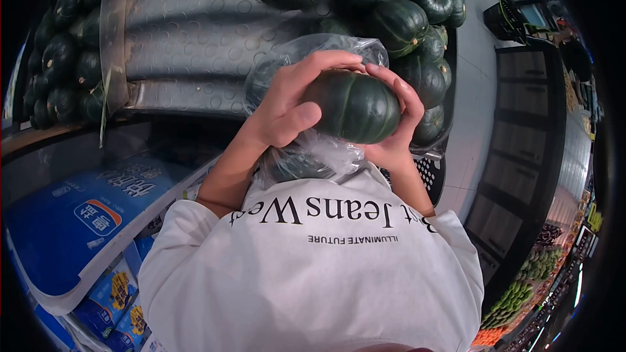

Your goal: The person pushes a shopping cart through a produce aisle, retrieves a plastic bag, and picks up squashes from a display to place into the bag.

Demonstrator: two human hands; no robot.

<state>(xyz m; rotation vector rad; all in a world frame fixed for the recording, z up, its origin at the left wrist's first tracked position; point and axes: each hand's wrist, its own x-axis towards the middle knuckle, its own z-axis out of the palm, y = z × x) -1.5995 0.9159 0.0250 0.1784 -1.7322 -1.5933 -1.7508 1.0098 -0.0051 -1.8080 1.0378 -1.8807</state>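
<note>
Between my two hands I hold a dark green pumpkin, its ribbed side turned up toward me. My left hand wraps its left side, thumb near the top and fingers over the far edge. My right hand curls round its right side, with fingertips close to those of the left. A clear plastic bag hangs crumpled around and under my hands. Through its film, close to my shirt, shows another dark green rounded shape. Whether the held pumpkin is inside the bag I cannot tell.
More green pumpkins are heaped on the right of a dimpled metal display stand. Another pile lies at the far left. A blue printed display stands at lower left. Tiled floor and dark shelving are on the right.
</note>
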